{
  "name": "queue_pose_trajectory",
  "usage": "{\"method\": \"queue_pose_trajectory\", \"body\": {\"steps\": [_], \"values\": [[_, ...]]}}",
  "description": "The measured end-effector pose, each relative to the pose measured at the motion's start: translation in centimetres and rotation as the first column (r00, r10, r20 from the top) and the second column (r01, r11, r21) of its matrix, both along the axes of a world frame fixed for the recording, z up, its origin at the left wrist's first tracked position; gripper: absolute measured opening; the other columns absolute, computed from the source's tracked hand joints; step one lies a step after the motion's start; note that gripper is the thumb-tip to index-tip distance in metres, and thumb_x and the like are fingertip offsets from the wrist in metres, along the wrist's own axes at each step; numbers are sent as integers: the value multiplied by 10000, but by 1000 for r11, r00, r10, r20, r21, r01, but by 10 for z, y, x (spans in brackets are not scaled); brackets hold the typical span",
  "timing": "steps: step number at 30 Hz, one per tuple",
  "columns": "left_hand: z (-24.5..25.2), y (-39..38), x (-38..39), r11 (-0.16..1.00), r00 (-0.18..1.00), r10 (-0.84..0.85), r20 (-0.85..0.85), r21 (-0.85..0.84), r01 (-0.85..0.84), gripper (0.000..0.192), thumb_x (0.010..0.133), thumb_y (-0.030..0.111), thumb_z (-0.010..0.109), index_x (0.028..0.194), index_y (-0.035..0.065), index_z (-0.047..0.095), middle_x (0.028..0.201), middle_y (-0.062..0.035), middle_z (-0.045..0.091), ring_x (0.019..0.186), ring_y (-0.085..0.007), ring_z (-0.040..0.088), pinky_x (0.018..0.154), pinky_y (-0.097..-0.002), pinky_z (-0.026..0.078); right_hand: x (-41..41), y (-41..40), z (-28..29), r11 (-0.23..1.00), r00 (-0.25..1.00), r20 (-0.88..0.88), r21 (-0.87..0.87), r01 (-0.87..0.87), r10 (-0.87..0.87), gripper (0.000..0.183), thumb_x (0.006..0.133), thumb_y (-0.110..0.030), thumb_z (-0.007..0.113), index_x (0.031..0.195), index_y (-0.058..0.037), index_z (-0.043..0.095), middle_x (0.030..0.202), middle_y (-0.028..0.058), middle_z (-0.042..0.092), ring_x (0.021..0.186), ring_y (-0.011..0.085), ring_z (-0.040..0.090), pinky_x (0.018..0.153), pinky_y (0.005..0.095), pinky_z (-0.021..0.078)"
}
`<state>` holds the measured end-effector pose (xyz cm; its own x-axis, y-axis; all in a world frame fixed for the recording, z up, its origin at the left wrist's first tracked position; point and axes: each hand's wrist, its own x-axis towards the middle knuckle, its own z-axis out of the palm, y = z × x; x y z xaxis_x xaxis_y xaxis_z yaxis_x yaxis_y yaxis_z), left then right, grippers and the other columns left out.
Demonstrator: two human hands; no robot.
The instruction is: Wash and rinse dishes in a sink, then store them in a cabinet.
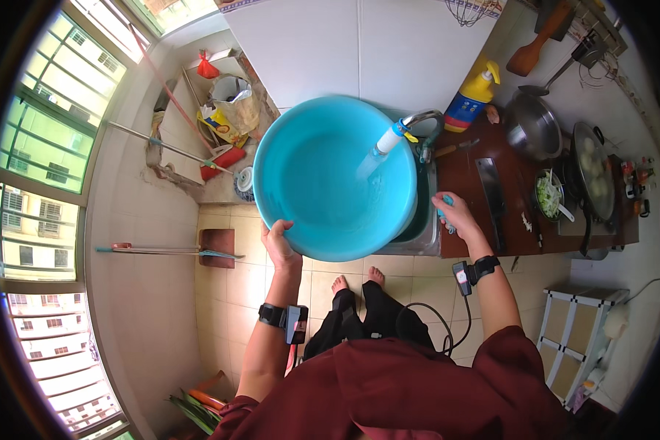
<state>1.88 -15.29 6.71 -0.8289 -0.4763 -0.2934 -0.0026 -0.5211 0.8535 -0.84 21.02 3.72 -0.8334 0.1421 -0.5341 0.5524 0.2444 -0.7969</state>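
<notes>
A large turquoise plastic basin (pixel 319 181) rests over the sink (pixel 433 220), hiding most of it. My left hand (pixel 280 242) grips the basin's near left rim, thumb on the inside. Water runs from the tap (pixel 399 129) into the basin. To the right of the basin, my right hand (pixel 455 213) holds a crumpled turquoise cloth (pixel 447 214) above the counter's edge beside the sink.
On the brown counter (pixel 465 176) lie a cleaver (pixel 491 192) and a small knife (pixel 456 148). A yellow pump bottle (pixel 467 102), steel bowl (pixel 533 126), bowl of chopped greens (pixel 549 192) and lidded pan (pixel 593 170) stand there. A mop (pixel 244 179) is left of the basin.
</notes>
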Motion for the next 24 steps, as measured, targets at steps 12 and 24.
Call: {"method": "queue_pose_trajectory", "body": {"steps": [12,24], "values": [[58,-43,13,942,953,289,-95,-149,-301,444,642,-46,450,1081,3,497,935,-78,524,822,-195,509,740,-300,435,-79,-42,-48,737,915,164,-548,395,-368,389,775,-239,666,1077,-75,483,756,25,506,508,108,482,378,207,340],[62,-40,11,874,920,271,-284,-327,-359,316,670,-31,453,974,11,527,860,-61,542,761,-173,511,712,-281,438,-64,-47,-31,432,913,290,-812,393,-286,208,803,-175,615,957,-63,532,938,74,594,533,86,467,370,167,320]]}}
